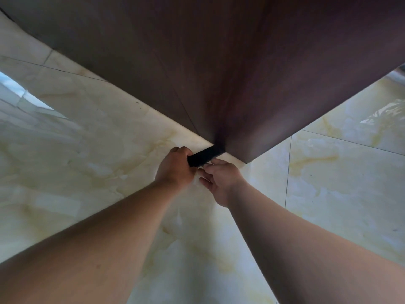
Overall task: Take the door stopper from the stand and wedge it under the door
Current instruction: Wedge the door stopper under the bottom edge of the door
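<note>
Left hand [175, 166] closed around black door stopper [202, 157] at door [219, 84] base, right hand [221, 181] loosely open beside it

Two bare forearms and hands

The left hand [175, 170] and right hand [221, 183] wear no gloves, rings or watch; both forearms are uncovered as far as the lower edge, with no sleeve showing anywhere.

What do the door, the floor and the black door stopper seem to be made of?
Door: likely wood or wood-look laminate, dark brown and matt, with faint grain lines.
Floor: glossy cream tiles with a marble pattern; grout lines and window reflections show.
Door stopper: plain matt black, perhaps rubber or plastic; the look leaves it open.
</note>
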